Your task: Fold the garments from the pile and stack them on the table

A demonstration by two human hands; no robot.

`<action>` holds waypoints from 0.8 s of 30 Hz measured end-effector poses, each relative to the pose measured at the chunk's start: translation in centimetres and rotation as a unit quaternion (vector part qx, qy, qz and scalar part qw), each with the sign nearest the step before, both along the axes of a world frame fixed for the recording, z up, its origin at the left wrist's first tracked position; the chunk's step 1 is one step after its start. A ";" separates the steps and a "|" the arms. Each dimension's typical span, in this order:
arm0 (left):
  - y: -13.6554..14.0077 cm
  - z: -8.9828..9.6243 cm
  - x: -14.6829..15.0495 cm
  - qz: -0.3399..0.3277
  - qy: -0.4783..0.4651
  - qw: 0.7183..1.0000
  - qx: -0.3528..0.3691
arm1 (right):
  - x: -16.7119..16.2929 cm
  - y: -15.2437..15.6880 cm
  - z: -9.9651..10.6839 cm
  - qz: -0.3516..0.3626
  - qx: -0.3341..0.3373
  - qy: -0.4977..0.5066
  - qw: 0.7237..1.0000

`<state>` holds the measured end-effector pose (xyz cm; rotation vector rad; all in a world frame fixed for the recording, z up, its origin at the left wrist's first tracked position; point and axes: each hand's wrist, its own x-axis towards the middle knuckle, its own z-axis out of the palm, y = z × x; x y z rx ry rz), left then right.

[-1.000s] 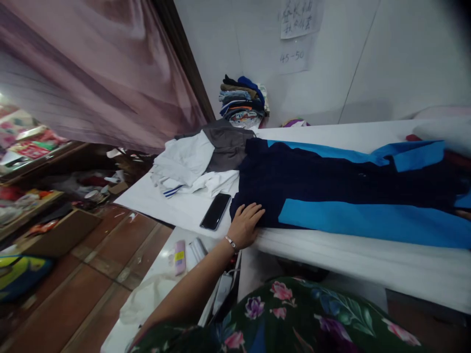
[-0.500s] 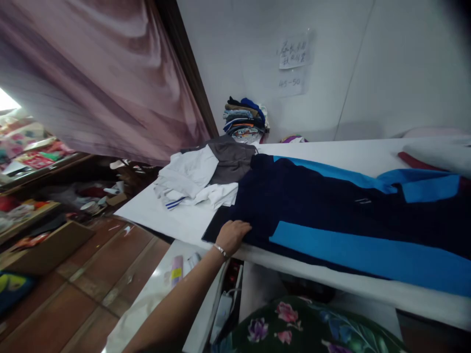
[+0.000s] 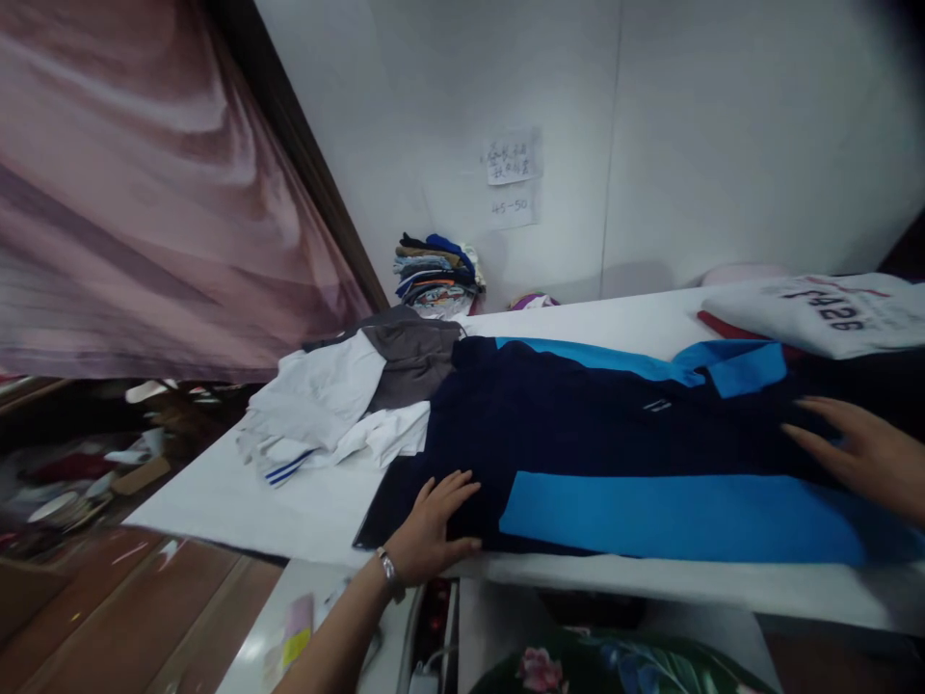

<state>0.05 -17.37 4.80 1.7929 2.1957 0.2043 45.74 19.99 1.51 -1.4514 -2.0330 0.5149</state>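
Note:
A navy garment with bright blue panels (image 3: 578,424) lies spread along the white table (image 3: 209,492). My left hand (image 3: 434,530), with a bracelet at the wrist, rests at the garment's near left edge, fingers spread. At the right, my right hand (image 3: 859,448) hovers over or touches the other end of the garment, thumb and fingers apart; contact is hard to tell. White clothing with blue stripes (image 3: 325,395) and a dark grey garment (image 3: 411,357) lie crumpled just beyond the left end.
A stack of folded clothes (image 3: 434,275) stands against the wall at the back. A white printed garment (image 3: 831,313) lies at the back right. A pink curtain (image 3: 145,193) hangs on the left. Below the table edge is a lower white surface with a pink bottle (image 3: 298,627).
The view has turned to the right. My right hand has come into view over the garment's right end. My left hand's fingers have spread.

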 end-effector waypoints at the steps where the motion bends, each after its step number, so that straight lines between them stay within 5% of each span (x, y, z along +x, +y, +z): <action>1: 1.0 0.3 0.0 0.002 0.000 1.000 0.016 | -1.5 0.6 -0.2 0.045 0.067 -0.023 0.996; 6: 8.4 0.3 -0.3 0.020 0.060 0.995 0.082 | -7.0 3.9 -0.5 0.128 0.209 -0.105 0.964; 11: 15.0 -1.0 -1.4 0.054 0.128 0.989 0.041 | -8.4 8.5 -0.6 0.046 0.226 -0.154 0.961; 14: 17.1 -2.7 -2.4 0.090 0.135 0.987 -0.001 | -8.7 10.8 0.5 0.010 0.214 -0.191 0.958; 19: 17.6 -5.8 -2.9 0.115 0.134 0.984 -0.028 | -12.6 12.7 2.7 0.128 0.107 -0.280 0.945; 24: 17.3 -6.5 -3.0 0.113 0.138 0.984 -0.019 | -18.6 13.4 1.1 0.147 0.011 -0.310 0.939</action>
